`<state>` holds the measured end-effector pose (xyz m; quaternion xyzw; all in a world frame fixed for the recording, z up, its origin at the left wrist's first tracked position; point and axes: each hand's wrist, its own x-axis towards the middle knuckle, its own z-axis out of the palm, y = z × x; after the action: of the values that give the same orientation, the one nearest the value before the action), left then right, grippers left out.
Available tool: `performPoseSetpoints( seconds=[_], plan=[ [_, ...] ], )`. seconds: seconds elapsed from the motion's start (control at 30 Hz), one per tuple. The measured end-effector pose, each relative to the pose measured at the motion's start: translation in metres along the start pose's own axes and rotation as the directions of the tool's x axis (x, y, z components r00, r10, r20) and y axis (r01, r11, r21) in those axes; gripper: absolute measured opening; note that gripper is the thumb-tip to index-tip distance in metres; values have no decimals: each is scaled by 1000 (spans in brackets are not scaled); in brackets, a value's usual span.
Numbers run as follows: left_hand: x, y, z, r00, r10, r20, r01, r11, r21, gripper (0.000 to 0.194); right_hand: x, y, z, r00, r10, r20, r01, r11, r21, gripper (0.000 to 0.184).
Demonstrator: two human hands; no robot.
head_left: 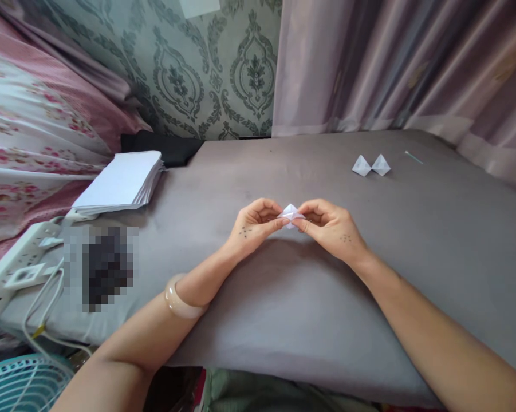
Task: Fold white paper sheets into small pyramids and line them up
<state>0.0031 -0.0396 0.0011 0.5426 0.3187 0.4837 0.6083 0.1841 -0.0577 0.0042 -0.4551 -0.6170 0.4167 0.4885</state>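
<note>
A small folded white paper piece (291, 212) is held up between both hands over the middle of the grey-covered table (223, 171). My left hand (256, 224) pinches its left corner between thumb and fingers. On the opposite corner, my right hand (330, 225) has the same kind of pinch. The paper has a pointed top and a crease across its front; its back is hidden. Farther off to the right, two similar folded white paper pieces (361, 166) stand side by side, close together.
A stack of white paper (119, 180) lies at the left, with a black cloth-like item (165, 147) behind it. Nearer are a white power strip (15, 257) with cables and a blurred dark item (109, 266). A thin stick (414, 157) lies far right. A blue fan (23, 383) stands lower left.
</note>
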Motion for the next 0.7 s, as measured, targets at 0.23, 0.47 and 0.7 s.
performPoseSetpoints(
  seconds=[0.23, 0.47, 0.7],
  plan=[
    [-3, 0, 2, 999, 34, -31, -31, 993, 111, 31, -1, -4, 3, 998, 62, 29, -61, 998, -13, 30],
    [-3, 7, 0, 992, -128, 16, 126, 988, 94, 28, -4, -11, 5, 992, 100, 72, -96, 994, -53, 30],
    [-3, 8, 3, 994, -97, -42, 99, 994, 48, 19, -4, -12, 5, 987, 156, 46, -152, 986, -71, 31]
  ],
)
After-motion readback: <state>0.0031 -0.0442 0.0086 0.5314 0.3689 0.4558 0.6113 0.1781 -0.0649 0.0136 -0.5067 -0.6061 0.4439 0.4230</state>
